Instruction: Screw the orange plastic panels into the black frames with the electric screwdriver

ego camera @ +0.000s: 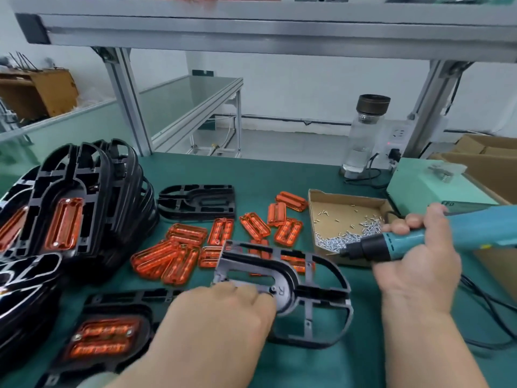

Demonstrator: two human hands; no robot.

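My left hand (223,317) grips the near edge of an empty black frame (310,292) that is tilted up off the green mat. My right hand (416,253) holds the blue electric screwdriver (436,239), whose black tip points left over the corner of the screw box (347,219). Several loose orange panels (179,253) lie spread across the middle of the mat. Another black frame (109,334) with an orange panel in it lies at the front left. An empty frame (198,201) lies flat further back.
A stack of black frames (84,203) fitted with orange panels stands at the left. A glass bottle (363,135), a power socket and a pale green unit (425,186) sit at the back right. Cardboard boxes (486,155) and the screwdriver's cables run along the right.
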